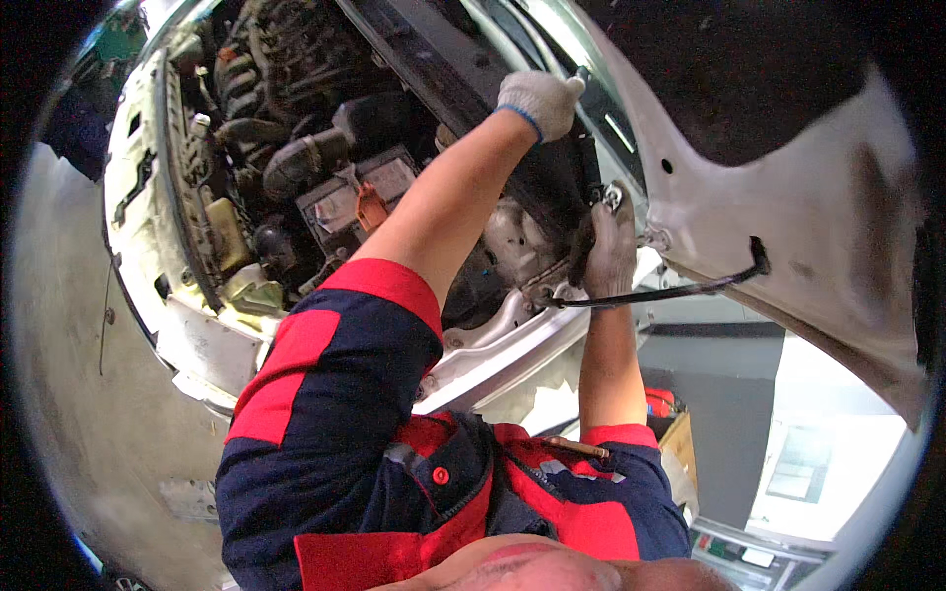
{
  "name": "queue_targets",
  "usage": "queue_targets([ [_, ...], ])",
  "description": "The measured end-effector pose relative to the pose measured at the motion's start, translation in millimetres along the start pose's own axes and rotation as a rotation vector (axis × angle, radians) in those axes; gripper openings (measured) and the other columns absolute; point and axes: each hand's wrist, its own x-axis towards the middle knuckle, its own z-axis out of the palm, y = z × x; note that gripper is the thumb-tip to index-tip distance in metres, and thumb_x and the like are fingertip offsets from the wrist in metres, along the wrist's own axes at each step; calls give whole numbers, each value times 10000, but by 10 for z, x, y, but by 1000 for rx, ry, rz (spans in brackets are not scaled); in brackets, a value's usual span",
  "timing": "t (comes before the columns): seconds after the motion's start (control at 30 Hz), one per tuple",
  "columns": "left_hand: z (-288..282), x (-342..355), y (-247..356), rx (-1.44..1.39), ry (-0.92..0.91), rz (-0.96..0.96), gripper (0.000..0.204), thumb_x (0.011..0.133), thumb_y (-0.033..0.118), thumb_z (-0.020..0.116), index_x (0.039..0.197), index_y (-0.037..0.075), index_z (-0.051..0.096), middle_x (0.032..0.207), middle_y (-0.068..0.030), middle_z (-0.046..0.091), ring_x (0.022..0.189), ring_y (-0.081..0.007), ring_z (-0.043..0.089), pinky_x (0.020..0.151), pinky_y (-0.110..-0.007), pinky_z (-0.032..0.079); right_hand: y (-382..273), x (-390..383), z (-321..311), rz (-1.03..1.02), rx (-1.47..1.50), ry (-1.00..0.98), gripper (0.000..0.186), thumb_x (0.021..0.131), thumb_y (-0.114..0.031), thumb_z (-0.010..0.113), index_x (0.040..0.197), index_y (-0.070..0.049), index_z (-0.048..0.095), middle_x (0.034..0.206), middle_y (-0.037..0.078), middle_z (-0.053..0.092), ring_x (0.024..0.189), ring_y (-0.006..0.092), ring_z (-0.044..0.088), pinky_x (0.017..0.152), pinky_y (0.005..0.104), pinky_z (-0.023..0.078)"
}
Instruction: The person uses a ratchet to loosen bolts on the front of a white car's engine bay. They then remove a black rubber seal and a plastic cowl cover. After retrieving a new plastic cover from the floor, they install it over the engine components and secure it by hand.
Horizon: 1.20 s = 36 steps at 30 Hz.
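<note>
My left hand [537, 103], in a white knit glove with a blue cuff, reaches across the engine bay to the dark cowl strip [439, 74] below the windscreen edge, fingers closed on something I cannot make out. My right hand [611, 246], in a greyer glove, is closed on a shiny metal tool [611, 197] beside the raised hood's hinge area, behind a black gas strut [680, 291]. Below my left forearm sit a battery [325, 207] with an orange terminal cover [371, 205] and black hoses [291, 163].
The white car's front edge [133, 187] runs down the left, over grey floor [74, 295]. The raised hood [788, 217] fills the right. A wooden box [677, 448] with red items stands below near my right arm, by bright white panels [808, 433].
</note>
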Motion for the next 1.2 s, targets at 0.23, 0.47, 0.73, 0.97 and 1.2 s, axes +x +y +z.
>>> queue_targets([
  [0.23,50,-1222,-203,-1107,136,-129,341,948,216,632,1228,24,664,1022,-152,722,865,-263,694,737,-386,574,-252,-1005,-808,417,351,-271,467,991,-77,589,1447,-37,496,928,32,604,792,98,549,725,272,497],
  [0.47,-358,-3294,47,-2054,-288,-683,207,935,44,672,1139,12,664,917,-50,654,727,-152,643,665,-270,550,-713,-1973,-1250,672,788,-154,189,924,-33,539,1113,-34,543,883,113,637,651,192,603,533,309,499],
  [0.73,-651,-4252,816,-2379,-225,-612,359,982,115,609,1322,1,593,1178,-141,702,1063,-284,697,988,-419,567,-1557,-2362,-956,53,72,-401,308,986,-169,684,1257,-22,667,981,129,708,933,198,678,850,286,528],
  [0.97,-831,-4801,1176,-2169,-154,-384,396,1061,268,488,1376,40,558,1286,-135,649,1147,-254,616,1042,-394,468,-2039,-2572,-922,-204,-299,-699,489,912,-364,717,1313,-94,648,1139,229,643,1058,427,659,940,513,527],
  [1.2,-917,-5181,1329,16,-77,233,565,939,430,557,1371,70,606,1405,-140,597,1428,-320,431,1290,-498,160,-1831,-2720,-1034,-251,-171,-927,460,908,-387,693,1251,-84,649,1109,251,666,1060,451,654,905,531,537],
])
